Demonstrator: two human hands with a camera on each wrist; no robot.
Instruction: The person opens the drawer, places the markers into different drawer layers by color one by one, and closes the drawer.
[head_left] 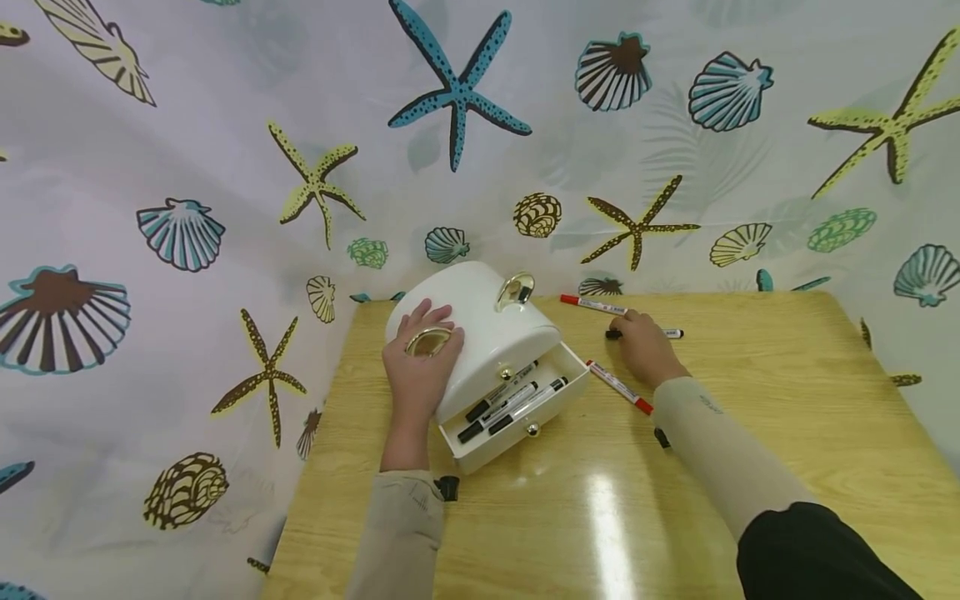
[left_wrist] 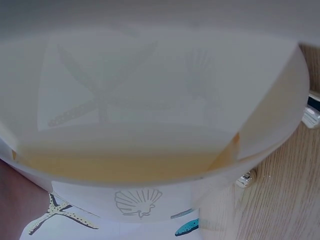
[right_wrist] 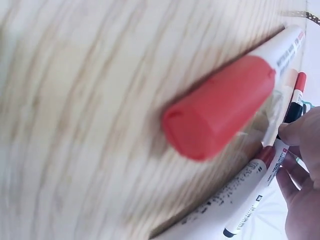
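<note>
A white rounded box (head_left: 480, 333) with two gold ring handles stands on the table, its lower drawer (head_left: 551, 421) pulled out. Inside the drawer lie three black-capped markers (head_left: 512, 404). On top of the box rests my left hand (head_left: 422, 358), its fingers spread about the nearer gold handle (head_left: 429, 342). The box's glossy white surface (left_wrist: 150, 100) fills most of the left wrist view. To the right of the drawer, my right hand (head_left: 648, 346) pinches a black-capped marker (right_wrist: 277, 162) lying at the table surface. Its black cap shows between thumb and fingers in the right wrist view.
One red marker (head_left: 596, 305) lies beyond my right hand, near the back edge. Another red marker (head_left: 619, 387) is between the drawer and my right wrist. A printed starfish-and-shell cloth (head_left: 480, 200) hangs behind the wooden table (head_left: 540, 525).
</note>
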